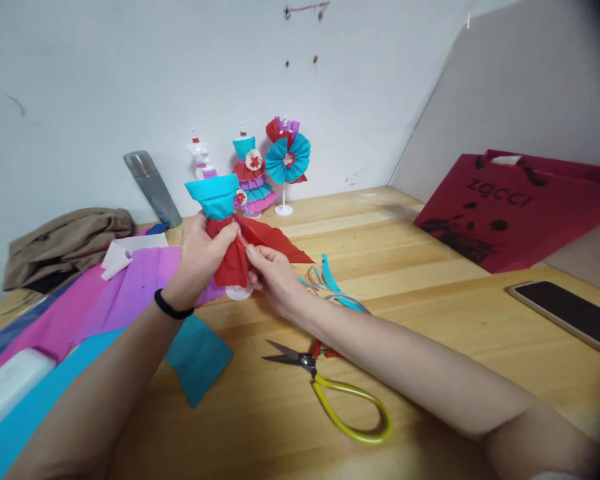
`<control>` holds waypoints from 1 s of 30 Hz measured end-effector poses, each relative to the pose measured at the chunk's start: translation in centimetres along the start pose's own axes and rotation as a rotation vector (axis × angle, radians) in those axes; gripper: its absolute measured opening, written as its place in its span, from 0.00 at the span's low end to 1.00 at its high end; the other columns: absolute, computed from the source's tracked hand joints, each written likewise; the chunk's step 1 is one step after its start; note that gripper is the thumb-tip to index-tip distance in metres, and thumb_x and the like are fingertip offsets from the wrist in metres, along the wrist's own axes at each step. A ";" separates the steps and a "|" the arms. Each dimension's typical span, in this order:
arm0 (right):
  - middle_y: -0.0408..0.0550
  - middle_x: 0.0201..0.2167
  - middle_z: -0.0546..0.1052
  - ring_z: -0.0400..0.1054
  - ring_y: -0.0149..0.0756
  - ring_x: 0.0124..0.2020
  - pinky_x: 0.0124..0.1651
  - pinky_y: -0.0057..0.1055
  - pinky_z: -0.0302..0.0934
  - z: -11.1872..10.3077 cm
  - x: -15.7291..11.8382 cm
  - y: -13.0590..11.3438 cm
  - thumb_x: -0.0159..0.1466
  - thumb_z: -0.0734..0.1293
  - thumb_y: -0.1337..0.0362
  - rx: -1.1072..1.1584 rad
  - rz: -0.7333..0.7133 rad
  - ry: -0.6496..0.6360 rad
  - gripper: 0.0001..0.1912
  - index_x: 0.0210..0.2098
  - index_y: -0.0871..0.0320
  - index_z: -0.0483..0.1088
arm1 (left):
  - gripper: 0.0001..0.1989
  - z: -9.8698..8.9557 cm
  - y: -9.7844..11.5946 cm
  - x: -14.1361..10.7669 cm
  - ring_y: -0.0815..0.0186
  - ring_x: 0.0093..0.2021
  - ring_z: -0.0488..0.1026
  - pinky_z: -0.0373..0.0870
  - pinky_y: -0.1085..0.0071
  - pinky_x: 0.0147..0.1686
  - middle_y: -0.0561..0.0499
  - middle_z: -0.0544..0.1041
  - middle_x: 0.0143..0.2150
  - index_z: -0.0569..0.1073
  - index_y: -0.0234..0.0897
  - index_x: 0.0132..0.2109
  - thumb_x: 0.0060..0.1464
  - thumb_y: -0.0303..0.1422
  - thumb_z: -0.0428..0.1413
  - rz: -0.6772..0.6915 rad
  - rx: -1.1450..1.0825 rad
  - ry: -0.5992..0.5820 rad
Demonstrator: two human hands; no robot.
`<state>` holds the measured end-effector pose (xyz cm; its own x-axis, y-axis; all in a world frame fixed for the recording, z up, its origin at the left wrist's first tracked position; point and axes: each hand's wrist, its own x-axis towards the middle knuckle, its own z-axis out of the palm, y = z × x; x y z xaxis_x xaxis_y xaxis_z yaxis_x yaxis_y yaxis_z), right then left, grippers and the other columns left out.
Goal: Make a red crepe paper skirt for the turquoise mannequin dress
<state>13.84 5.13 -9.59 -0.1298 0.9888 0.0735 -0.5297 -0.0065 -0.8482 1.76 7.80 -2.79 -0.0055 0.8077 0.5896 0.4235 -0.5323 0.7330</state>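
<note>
A small dress form with a blue paper top (217,198) stands before me, its white base (239,292) just showing below. Gathered red crepe paper (273,237) wraps its waist, one end spreading out to the right. My left hand (203,245) is closed around the form at the waist, thumb pressing on the red paper. With thumb and finger, my right hand (275,275) pinches the red paper's lower right edge; the other fingertips are partly hidden. Below the hands lie scissors (307,363) with blades apart, one yellow handle showing, and a blue paper piece (200,360).
Behind stand a mostly white form (200,155), a ruffled-dress form (245,147) and one with a blue rosette (287,158). Purple paper (130,293), a grey bottle (153,190) and brown cloth (70,243) lie left. Right are a red bag (520,207) and phone (575,317).
</note>
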 end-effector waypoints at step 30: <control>0.36 0.13 0.65 0.54 0.24 0.16 0.22 0.27 0.47 0.2 -0.2 -0.9 0.45 0.75 0.33 -0.237 -0.181 -0.033 0.32 0.19 0.55 0.64 | 0.06 -0.4 -0.7 0.5 0.62 0.34 0.75 0.73 0.65 0.38 0.51 0.80 0.33 0.73 0.38 0.33 0.49 0.35 0.58 0.009 0.031 0.060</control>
<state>14.19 4.90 -8.79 -0.0808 0.9653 0.2482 -0.3366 0.2079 -0.9184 1.12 8.47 -2.82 -0.0552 0.7857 0.6161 0.4512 -0.5308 0.7174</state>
